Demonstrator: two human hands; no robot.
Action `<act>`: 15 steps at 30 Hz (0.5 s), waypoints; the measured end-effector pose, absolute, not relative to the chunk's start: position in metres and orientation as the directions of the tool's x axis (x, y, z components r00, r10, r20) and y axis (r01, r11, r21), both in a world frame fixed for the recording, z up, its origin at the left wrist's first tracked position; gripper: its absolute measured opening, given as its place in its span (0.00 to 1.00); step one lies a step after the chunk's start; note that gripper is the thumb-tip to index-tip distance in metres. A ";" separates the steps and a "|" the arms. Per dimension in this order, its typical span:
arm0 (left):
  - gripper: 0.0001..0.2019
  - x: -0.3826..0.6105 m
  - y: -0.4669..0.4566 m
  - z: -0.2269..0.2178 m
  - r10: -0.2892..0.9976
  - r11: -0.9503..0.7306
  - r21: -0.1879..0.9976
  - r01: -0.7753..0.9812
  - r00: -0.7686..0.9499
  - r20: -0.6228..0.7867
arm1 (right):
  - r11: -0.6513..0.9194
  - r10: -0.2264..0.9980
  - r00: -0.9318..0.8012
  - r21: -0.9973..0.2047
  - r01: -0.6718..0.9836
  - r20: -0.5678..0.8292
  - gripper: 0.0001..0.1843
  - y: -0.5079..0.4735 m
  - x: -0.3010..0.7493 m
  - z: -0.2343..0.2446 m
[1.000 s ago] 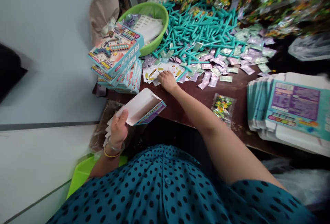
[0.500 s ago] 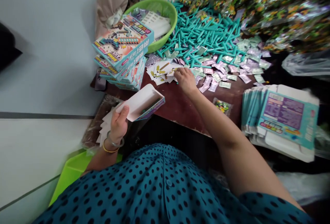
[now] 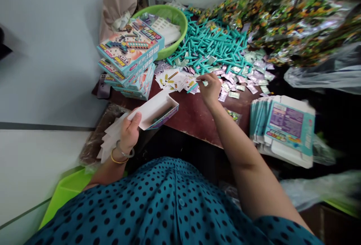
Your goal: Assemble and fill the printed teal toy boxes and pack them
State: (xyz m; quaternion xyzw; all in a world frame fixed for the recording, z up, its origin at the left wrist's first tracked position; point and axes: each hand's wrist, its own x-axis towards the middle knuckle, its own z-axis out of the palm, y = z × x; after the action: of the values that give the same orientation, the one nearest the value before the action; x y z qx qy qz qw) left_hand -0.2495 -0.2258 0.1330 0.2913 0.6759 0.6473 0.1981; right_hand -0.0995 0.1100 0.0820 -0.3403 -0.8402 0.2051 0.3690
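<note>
My left hand (image 3: 130, 130) is closed on the raised flap of an open cardboard box (image 3: 162, 111), thumb on the white inner side. The box tilts over the table's front edge; dark greenish pieces show inside. My right hand (image 3: 210, 89) pinches a thin, pale card (image 3: 200, 80), seen almost edge-on, just right of the loose printed cards (image 3: 172, 79). These carry yellow and brown pixel-style pictures. A teal stick (image 3: 193, 88) lies on the cards' near edge. Behind them spreads a heap of teal sticks (image 3: 214, 44), with small lilac and green sachets (image 3: 234, 95) in front.
Filled boxes (image 3: 131, 47) are stacked at the left, before a green basket (image 3: 184, 31) with white sheets. Flattened boxes (image 3: 287, 124) stand at the right. A bag of coloured beads (image 3: 232, 115) lies near my right forearm. Plastic-wrapped parts (image 3: 299, 15) pile up at the back right.
My right hand has lifted slightly off the cards and now has a thin card between its fingers. The left hand still holds the box. The view has shifted a little to the right.
</note>
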 end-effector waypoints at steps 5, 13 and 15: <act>0.26 -0.242 -0.226 0.141 0.695 -0.005 0.974 0.227 -0.699 0.167 | 0.626 0.700 -0.661 -0.679 0.384 0.271 0.12 0.087 -0.107 0.037; 0.19 -0.226 -0.217 0.153 0.841 -0.123 0.894 0.431 -0.433 0.325 | 0.542 0.837 -0.209 -0.819 0.189 0.506 0.17 0.091 -0.053 0.121; 0.20 -0.222 -0.215 0.152 0.861 -0.116 0.892 0.436 -0.404 0.310 | 0.616 0.788 -0.170 -0.758 0.213 0.592 0.17 0.077 -0.019 0.156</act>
State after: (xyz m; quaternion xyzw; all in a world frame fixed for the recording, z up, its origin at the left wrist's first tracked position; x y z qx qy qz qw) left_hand -0.2224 -0.2154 0.1522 0.5099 0.6356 0.5461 0.1945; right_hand -0.0190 0.0767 0.1562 -0.3489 -0.7173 0.2652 0.5416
